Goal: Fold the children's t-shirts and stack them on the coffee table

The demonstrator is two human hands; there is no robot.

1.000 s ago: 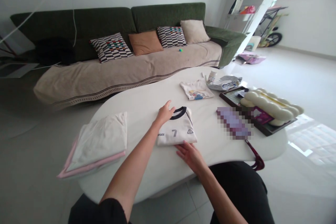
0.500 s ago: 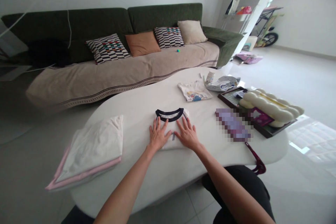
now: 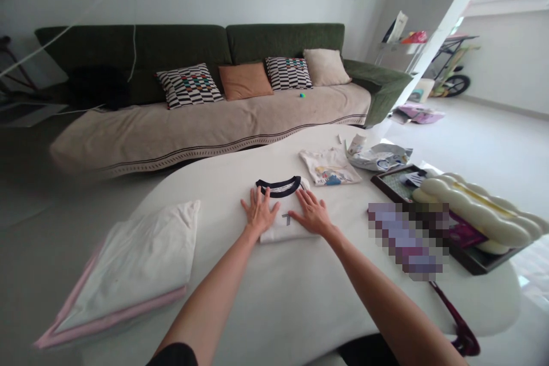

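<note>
1 camera is riding on the person's head, looking forward and down. It is looking from close above the left hand (image 3: 258,213) and the right hand (image 3: 313,213) on the white table (image 3: 274,297), and it is seeing the green sofa (image 3: 206,46) farther off.

Folded white T-shirt (image 3: 281,230), frame centre: dark printed mark (image 3: 286,219), T-shaped, perhaps numeral. Small print (image 3: 332,179) on patterned T-shirt (image 3: 329,166), upper right of centre, unreadable. Pixelated patch (image 3: 405,240), right, unreadable.

White table (image 3: 278,303) — folded shirts (image 3: 330,167), wooden tray (image 3: 469,260)
</note>
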